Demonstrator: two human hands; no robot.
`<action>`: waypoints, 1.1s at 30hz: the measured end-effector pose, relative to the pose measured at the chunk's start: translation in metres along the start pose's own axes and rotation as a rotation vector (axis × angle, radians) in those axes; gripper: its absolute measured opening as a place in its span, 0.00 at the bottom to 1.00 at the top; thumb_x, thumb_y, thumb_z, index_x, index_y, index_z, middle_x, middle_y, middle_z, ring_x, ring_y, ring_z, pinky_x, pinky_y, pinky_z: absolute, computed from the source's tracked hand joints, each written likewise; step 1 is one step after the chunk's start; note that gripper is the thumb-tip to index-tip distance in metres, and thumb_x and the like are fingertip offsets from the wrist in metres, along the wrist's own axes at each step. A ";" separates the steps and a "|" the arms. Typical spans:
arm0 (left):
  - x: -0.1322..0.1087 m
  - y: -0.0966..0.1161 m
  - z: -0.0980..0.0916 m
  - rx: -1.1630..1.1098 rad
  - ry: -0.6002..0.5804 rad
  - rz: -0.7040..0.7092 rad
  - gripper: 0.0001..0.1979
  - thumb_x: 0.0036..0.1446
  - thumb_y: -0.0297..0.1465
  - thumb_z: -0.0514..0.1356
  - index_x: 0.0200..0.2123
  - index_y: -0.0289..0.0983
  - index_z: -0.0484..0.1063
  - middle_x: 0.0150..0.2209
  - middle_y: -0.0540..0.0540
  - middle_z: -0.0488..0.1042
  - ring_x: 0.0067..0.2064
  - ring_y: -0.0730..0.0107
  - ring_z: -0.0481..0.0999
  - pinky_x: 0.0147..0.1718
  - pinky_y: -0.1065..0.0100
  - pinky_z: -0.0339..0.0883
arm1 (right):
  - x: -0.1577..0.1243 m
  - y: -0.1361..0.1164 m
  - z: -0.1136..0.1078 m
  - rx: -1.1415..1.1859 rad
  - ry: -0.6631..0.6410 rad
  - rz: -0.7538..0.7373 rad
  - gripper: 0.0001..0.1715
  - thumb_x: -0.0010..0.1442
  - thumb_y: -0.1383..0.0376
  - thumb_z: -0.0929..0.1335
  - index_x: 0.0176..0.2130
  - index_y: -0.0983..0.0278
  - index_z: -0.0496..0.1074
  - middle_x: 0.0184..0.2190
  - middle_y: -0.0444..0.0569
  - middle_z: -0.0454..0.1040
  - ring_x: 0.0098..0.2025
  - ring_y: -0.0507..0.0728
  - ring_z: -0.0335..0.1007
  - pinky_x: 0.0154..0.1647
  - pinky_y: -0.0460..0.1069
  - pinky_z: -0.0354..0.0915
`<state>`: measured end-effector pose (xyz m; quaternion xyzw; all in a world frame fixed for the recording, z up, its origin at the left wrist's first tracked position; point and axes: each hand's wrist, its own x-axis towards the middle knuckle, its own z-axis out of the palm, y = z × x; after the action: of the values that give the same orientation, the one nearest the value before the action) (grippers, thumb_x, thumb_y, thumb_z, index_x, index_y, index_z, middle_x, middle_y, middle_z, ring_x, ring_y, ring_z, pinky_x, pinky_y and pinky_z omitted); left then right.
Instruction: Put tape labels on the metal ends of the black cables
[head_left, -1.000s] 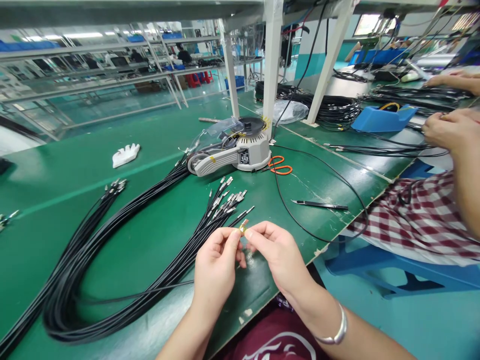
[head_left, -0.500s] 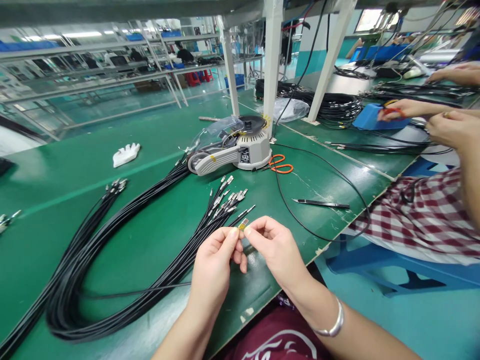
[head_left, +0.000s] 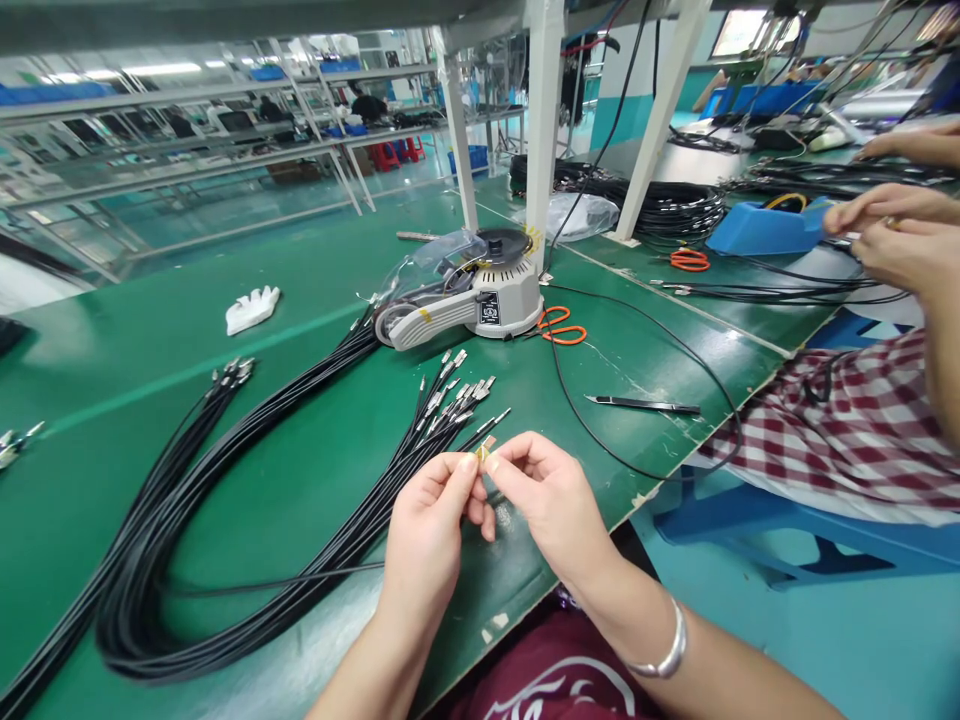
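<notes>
Pinched between thumb and finger of my left hand (head_left: 429, 525) is the end of a black cable, whose small metal connector (head_left: 490, 444) sticks up past the fingertips. A piece of yellow tape (head_left: 482, 453) sits around the base of that connector. My right hand (head_left: 551, 500) is closed too, thumb and forefinger pinching at the tape; the fingertips hide exactly how it lies. Just behind my hands is a bundle of black cables (head_left: 311, 575) with metal ends, curving left across the green table (head_left: 300, 480).
A tape dispenser (head_left: 502, 300) stands ahead, orange-handled scissors (head_left: 562, 328) beside it. Tweezers (head_left: 643, 405) lie to the right, a white glove (head_left: 253, 310) to the left. At right, a co-worker's hands (head_left: 900, 235) are near a blue tape holder (head_left: 765, 230) and a second pair of scissors (head_left: 690, 260).
My hands stay almost in place while the tape and connector between my fingertips shift slightly. The co-worker has put down the orange scissors, and that hand has moved right beside the other.
</notes>
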<state>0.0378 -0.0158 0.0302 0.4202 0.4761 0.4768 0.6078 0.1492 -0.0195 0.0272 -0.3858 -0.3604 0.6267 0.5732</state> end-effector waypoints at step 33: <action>-0.006 0.008 0.007 0.116 0.052 0.030 0.12 0.53 0.36 0.61 0.24 0.34 0.67 0.20 0.54 0.66 0.17 0.78 0.66 0.19 0.74 0.61 | 0.005 -0.009 -0.012 -0.179 0.009 0.062 0.16 0.52 0.55 0.71 0.31 0.66 0.71 0.26 0.45 0.72 0.30 0.52 0.68 0.36 0.48 0.64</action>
<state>0.0432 -0.0202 0.0401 0.4493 0.5124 0.4681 0.5626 0.1639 -0.0142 0.0291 -0.4491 -0.4003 0.6079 0.5182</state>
